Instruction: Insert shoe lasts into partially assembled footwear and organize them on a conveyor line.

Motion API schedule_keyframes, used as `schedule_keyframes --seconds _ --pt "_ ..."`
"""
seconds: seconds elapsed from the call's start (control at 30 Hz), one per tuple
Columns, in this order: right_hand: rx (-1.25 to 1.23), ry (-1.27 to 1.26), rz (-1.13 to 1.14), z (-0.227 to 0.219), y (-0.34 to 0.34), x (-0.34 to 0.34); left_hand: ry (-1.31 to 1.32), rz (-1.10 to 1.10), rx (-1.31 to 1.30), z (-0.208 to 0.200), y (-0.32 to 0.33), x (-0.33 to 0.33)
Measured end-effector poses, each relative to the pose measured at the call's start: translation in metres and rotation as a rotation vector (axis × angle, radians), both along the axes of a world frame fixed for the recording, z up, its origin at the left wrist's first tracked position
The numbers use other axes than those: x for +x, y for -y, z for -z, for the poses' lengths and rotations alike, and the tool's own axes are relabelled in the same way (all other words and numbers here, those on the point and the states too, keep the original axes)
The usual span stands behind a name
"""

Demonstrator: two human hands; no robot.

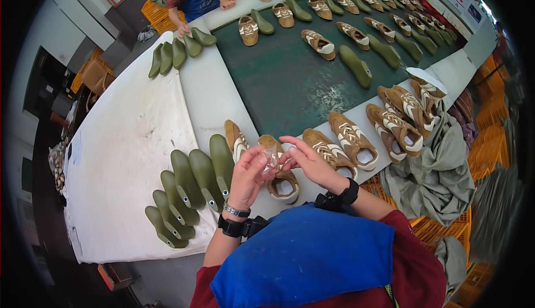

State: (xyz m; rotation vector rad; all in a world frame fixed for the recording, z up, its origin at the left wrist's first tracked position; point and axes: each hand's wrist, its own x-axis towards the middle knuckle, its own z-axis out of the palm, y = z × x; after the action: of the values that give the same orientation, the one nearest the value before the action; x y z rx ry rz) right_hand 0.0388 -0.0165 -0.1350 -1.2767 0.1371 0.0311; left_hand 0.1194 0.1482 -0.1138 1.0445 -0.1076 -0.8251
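White desk [128,141] fills L side of frame. Dk green belt [267,96], upper ctr to upper R, carries brown/white shoes [317,44] & green lasts [355,65]. Grey-green cloth [432,168] lies bunched at R. Six olive lasts [187,180] stand grouped on desk, lower L of ctr. Tan lace-up [273,187] sits abt ctr, beneath both hands. L hand [247,180], ctr: fingers pinch clear plastic [271,160]. R hand [312,166], just R: fingers part-bent beside plastic; can't tell if gripping. Plastic's at ctr, btwn hands.
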Motion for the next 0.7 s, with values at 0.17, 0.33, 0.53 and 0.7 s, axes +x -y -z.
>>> schedule_keyframes --seconds 0.17,0.33,0.53,0.7 --pt "0.200 -0.081 -0.128 -0.009 0.002 0.000 0.803 -0.265 0.196 0.006 0.008 -0.008" --pt "0.629 -0.161 -0.333 -0.021 0.003 0.005 0.990 -0.095 0.302 -0.003 0.008 -0.007" --pt "0.529 -0.151 -0.196 -0.019 -0.009 0.008 0.741 -0.016 0.287 -0.014 0.022 -0.013" --pt "0.224 0.029 -0.053 -0.021 -0.013 0.010 0.628 0.024 0.233 -0.016 0.027 -0.015"
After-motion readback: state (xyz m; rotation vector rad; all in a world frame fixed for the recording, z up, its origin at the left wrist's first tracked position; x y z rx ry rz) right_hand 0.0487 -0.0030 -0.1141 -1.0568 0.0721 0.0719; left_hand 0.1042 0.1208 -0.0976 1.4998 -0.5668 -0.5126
